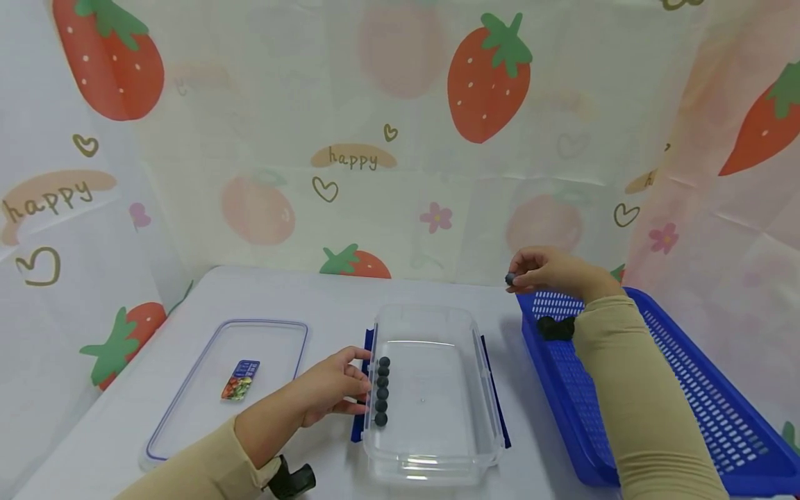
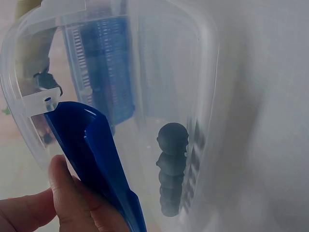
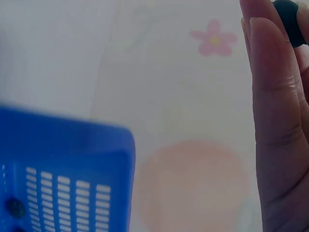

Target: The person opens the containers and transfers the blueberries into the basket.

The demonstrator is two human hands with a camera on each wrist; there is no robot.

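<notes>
My right hand (image 1: 550, 271) pinches a small dark ball (image 1: 510, 278) between thumb and fingertips, raised over the far left corner of the blue basket (image 1: 544, 389). Part of that ball (image 3: 288, 21) also shows in the right wrist view. My left hand (image 1: 334, 385) touches the left side of a clear plastic container (image 1: 431, 403), fingers spread along its blue latch (image 2: 91, 150). Inside, a row of several dark balls (image 1: 382, 394) runs along the container's left wall. They are matte and round, close against one another in the left wrist view.
Left of the container lies a clear lid (image 1: 187, 410) with a blue seal, and a small colourful packet (image 1: 240, 380) is on it. The perforated basket stands at the right; a dark round thing (image 3: 16, 209) shows in it. A strawberry-print sheet (image 1: 400, 208) hangs behind the table.
</notes>
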